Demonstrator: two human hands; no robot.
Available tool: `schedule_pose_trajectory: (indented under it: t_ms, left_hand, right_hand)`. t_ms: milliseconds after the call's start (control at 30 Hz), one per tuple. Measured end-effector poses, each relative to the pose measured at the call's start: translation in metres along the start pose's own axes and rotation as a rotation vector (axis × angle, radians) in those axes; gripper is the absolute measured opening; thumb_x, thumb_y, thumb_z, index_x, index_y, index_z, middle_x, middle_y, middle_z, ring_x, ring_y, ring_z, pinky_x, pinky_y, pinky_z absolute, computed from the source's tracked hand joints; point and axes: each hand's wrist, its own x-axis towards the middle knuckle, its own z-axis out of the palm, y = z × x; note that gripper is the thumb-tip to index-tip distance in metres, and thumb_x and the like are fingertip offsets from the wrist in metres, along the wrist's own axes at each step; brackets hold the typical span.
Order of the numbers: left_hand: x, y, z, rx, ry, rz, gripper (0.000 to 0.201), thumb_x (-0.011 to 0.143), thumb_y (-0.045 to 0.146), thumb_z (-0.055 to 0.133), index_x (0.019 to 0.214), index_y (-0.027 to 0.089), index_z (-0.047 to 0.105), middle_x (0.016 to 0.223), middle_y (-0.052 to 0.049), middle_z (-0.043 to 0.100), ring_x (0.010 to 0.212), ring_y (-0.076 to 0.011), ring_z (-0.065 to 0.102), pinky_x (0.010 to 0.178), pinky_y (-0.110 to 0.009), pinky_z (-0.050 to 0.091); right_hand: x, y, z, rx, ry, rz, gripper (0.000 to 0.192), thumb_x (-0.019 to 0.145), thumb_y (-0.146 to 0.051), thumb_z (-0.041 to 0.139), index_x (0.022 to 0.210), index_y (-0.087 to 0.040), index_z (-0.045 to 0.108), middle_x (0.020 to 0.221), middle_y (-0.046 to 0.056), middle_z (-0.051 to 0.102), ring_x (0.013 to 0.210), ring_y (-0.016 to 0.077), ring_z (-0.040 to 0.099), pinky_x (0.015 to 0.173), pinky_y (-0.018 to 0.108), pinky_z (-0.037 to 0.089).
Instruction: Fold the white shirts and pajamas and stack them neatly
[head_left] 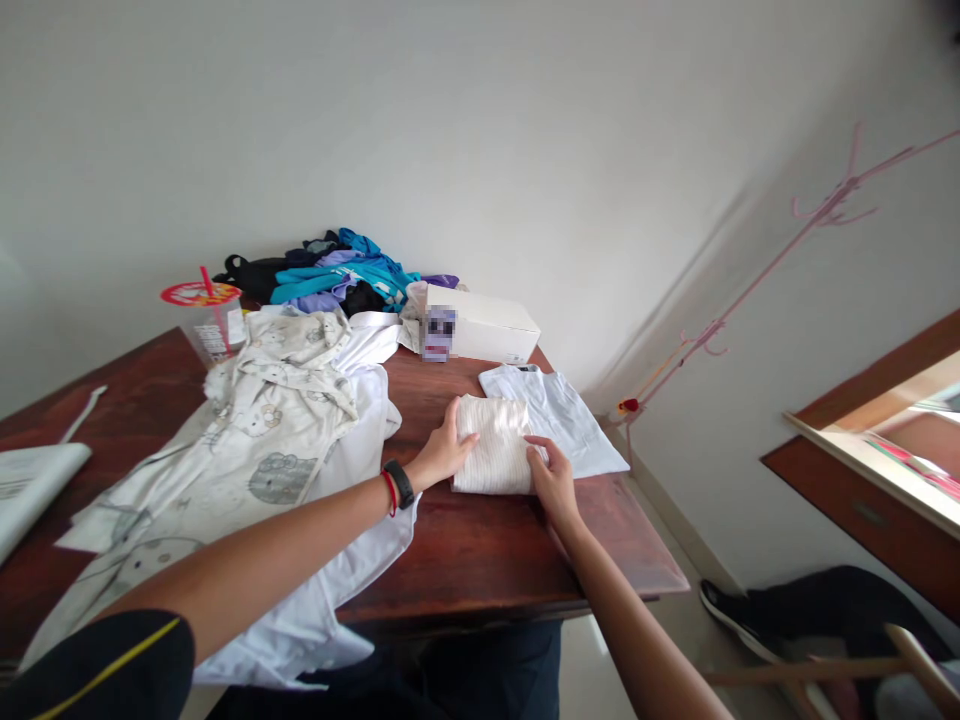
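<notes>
A folded cream garment with fine ribbed stripes (pixel 491 450) sits near the front of the dark wooden table (pixel 465 560). My left hand (pixel 448 448) grips its left edge, thumb on top and fingers along the side. On the right edge, my right hand (pixel 553 475) pinches the cloth between thumb and fingers. Just behind and to the right lies a flat, folded pale blue garment (pixel 570 415), partly covered by the cream one. Left of my hands, a printed off-white garment (pixel 262 440) is spread over white cloth (pixel 375 540) that hangs past the table's front edge.
Against the wall is a heap of blue, purple and black clothes (pixel 337 275). A white box (pixel 487 325) and a plastic cup with straw (pixel 210 325) stand at the back. White packaging (pixel 37 490) lies far left. A pink coat stand (pixel 757 285) leans across the right side.
</notes>
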Motion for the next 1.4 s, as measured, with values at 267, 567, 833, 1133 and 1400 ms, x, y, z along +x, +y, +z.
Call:
schedule_pose_trajectory:
  t_ms: [267, 567, 833, 1133, 1400]
  left_hand:
    - [0.002, 0.006, -0.011, 0.279, -0.133, 0.091, 0.057, 0.100, 0.039, 0.054, 0.155, 0.026, 0.049, 0.092, -0.008, 0.077, 0.088, -0.0298, 0.075, 0.088, -0.039, 0.053]
    - [0.023, 0.043, -0.005, 0.630, -0.044, 0.235, 0.051, 0.100, 0.038, 0.047, 0.144, 0.014, 0.054, 0.157, -0.027, 0.040, 0.147, -0.0488, 0.034, 0.114, -0.068, 0.029]
    - [0.033, -0.001, 0.034, 0.695, -0.229, 0.382, 0.066, 0.097, 0.024, 0.038, 0.161, 0.007, 0.031, 0.170, -0.020, 0.025, 0.158, -0.0371, 0.017, 0.125, -0.064, 0.012]
    - [0.038, -0.008, 0.029, 0.640, -0.285, 0.332, 0.063, 0.101, 0.030, 0.034, 0.161, 0.012, 0.034, 0.171, -0.015, 0.025, 0.160, -0.0327, 0.012, 0.127, -0.059, 0.004]
    - [0.058, 0.011, 0.017, 0.649, -0.361, 0.209, 0.052, 0.098, 0.040, 0.050, 0.148, 0.026, 0.056, 0.164, -0.009, 0.042, 0.153, -0.0348, 0.030, 0.124, -0.062, 0.015]
  right_hand:
    - [-0.004, -0.006, -0.002, -0.279, -0.054, -0.019, 0.033, 0.089, -0.038, 0.046, 0.102, -0.019, 0.069, 0.077, 0.004, 0.062, 0.078, 0.0260, 0.061, 0.077, 0.037, 0.046]
    - [0.029, -0.037, 0.001, -0.703, -0.177, -0.244, 0.055, 0.100, -0.037, 0.044, 0.151, -0.018, 0.049, 0.166, 0.018, 0.031, 0.148, 0.0381, 0.039, 0.118, 0.054, 0.034]
    - [0.042, -0.020, 0.047, -0.696, -0.469, -0.176, 0.062, 0.106, -0.032, 0.022, 0.166, -0.015, 0.023, 0.174, 0.010, 0.015, 0.161, 0.0321, 0.012, 0.124, 0.058, 0.026]
    - [0.043, -0.015, 0.048, -0.762, -0.446, -0.070, 0.061, 0.107, -0.046, 0.027, 0.166, -0.030, 0.025, 0.175, 0.003, 0.011, 0.159, 0.0418, 0.011, 0.120, 0.066, 0.026]
    - [0.045, -0.020, 0.053, -0.744, -0.405, 0.031, 0.065, 0.107, -0.051, 0.023, 0.166, -0.025, 0.025, 0.175, 0.010, 0.007, 0.159, 0.0403, 0.015, 0.121, 0.065, 0.021]
